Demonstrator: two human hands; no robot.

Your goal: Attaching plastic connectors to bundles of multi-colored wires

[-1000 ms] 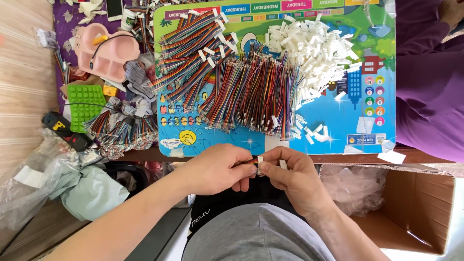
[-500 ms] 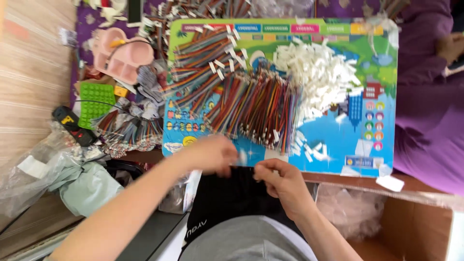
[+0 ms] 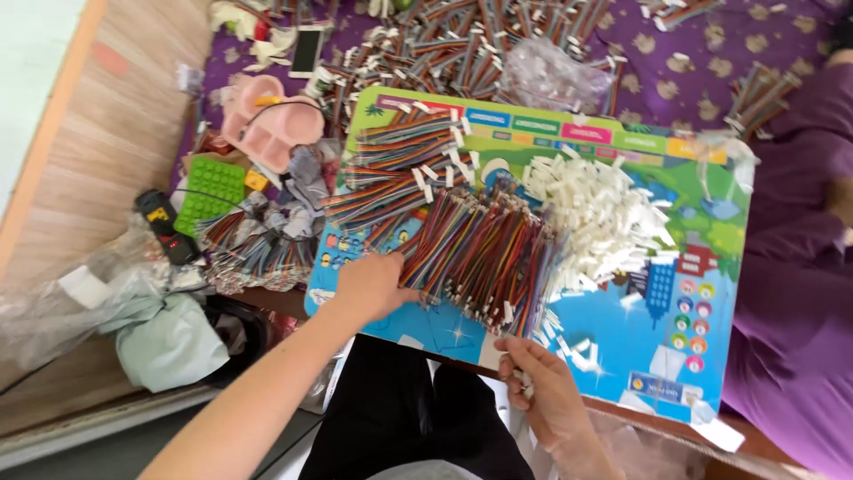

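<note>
Rainbow wires [image 3: 480, 258] lie in a big pile in the middle of the bright picture board [image 3: 702, 293], w/ a heap of little white plugs [image 3: 604, 218] just to the right of them. More wire bundles [image 3: 400, 169] sit at the top left of the board.

Left hand [image 3: 371, 283] lies flat on the board, arm stretched out, fingers reaching into the left side of the pile. Can't tell if they are pinching a wire yet. Right hand [image 3: 542, 382] waits at the near edge of the board, fingers curled together around sth small & white, prob a plug.

To do this bit well, I think: pick just one wire by its end, lift it slow so the others don't tangle or slide, & keep the right hand close by.
</note>
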